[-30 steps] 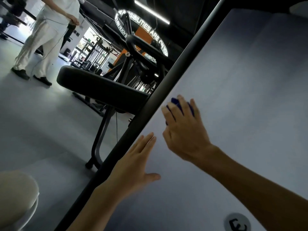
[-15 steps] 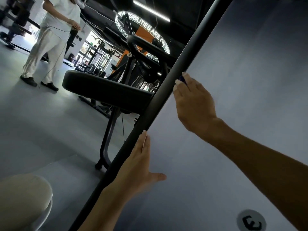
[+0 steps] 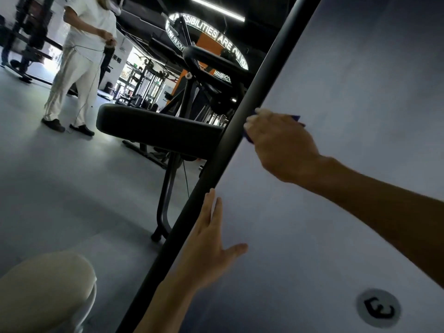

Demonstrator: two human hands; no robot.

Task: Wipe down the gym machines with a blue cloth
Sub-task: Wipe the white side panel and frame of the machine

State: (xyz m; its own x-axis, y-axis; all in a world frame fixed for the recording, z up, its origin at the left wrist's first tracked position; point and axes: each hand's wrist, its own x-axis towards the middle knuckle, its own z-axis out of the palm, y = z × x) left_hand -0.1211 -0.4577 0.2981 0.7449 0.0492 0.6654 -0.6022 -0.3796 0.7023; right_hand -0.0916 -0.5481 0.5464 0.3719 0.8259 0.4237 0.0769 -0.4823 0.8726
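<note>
A large pale grey machine panel point(image 3: 348, 80) fills the right side, edged on its left by a black slanted bar point(image 3: 259, 92). My right hand point(image 3: 281, 143) presses a blue cloth point(image 3: 296, 118) against the panel right beside the bar; only the cloth's corners show past my fingers. Lower down, my left hand point(image 3: 207, 251) lies flat on the panel with straight fingers, touching the bar's edge.
A black padded bench point(image 3: 156, 131) on a thin frame stands just left of the bar. A person in white clothes point(image 3: 79, 61) stands on the grey floor at the back left. My knee point(image 3: 43, 292) shows bottom left. A round logo sticker point(image 3: 378, 311) marks the panel.
My right hand slid the cloth up the panel and left to the bar, and the cloth's corners now show past the fingers. My left hand stayed on the panel and closed up to the bar.
</note>
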